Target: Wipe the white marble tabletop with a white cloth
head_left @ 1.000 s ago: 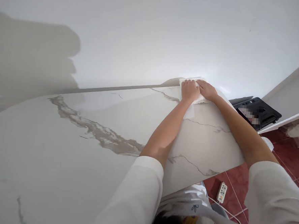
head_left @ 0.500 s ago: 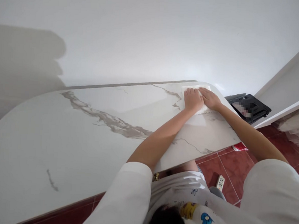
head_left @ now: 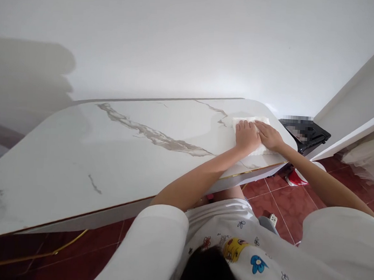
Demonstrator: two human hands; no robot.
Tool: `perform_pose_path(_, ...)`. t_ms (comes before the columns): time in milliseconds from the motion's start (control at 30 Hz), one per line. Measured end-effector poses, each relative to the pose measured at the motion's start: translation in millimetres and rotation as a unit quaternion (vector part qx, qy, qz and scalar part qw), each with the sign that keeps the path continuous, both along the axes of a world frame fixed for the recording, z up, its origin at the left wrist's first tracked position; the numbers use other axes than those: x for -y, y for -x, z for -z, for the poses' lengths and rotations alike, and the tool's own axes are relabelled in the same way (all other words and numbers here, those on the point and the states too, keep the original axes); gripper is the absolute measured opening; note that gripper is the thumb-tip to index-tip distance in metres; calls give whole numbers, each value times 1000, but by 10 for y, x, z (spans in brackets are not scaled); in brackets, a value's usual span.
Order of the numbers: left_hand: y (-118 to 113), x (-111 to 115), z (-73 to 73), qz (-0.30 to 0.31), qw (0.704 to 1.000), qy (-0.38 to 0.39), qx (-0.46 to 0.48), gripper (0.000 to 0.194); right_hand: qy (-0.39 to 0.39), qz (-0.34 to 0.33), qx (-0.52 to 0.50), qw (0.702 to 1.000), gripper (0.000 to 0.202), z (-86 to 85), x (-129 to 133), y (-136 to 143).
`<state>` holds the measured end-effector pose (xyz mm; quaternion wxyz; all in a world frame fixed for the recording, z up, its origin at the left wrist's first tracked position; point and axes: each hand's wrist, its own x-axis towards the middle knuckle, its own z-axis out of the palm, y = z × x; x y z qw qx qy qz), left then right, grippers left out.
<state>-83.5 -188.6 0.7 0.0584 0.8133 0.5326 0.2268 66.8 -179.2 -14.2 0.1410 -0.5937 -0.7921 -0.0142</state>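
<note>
A marble-patterned white table (head_left: 140, 175) with gold-coloured trim stretches across the view. Near its right end lies a thin white cloth (head_left: 243, 119), flat on the top, its edges showing around my fingers. My left hand (head_left: 248, 137) presses down on the cloth with fingers bent and close together. Beside it, my right hand (head_left: 269, 136) rests on the cloth too, fingers together and pointing left, touching the left hand. Both palms and the middle of the cloth are hidden underneath.
A white wall (head_left: 180, 42) rises behind the table's far edge. Right of the table is a black case-like object (head_left: 314, 133), partly blurred out. On the red tiled floor (head_left: 280, 209) are a red-and-white item (head_left: 295, 178) and a power strip (head_left: 273, 220).
Both hands and the cloth have slid away from the table's far edge, toward me. My view has shifted too, so more of the near edge and its gold trim shows.
</note>
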Motion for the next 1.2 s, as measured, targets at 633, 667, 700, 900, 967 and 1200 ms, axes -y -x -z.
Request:
perform_pose_path(633, -600, 244, -19, 52, 998, -5, 26, 40, -16, 32, -24, 999, 55, 4, 329, -719)
perform_pose_path(667, -636, 216, -24, 58, 998, -3, 27, 40, -18, 39, -25, 999, 55, 12, 312, -765)
perform_pose_path(700, -669, 181, -28, 63, 998, -1, 29, 40, -20, 45, -27, 998, 55, 21, 287, -806)
perform_pose_path(900, -831, -168, 0, 81, 995, -9, 54, 35, -20, 69, -36, 997, 54, 28, 11, -969)
perform_pose_path(967, -879, -328, 18, 85, 994, -10, 65, 34, -14, 79, -38, 996, 55, 7, -120, -985)
perform_pose_path(1200, -962, -916, 32, 69, 994, 3, 79, 32, 10, 118, -24, 993, 55, -42, -723, -977)
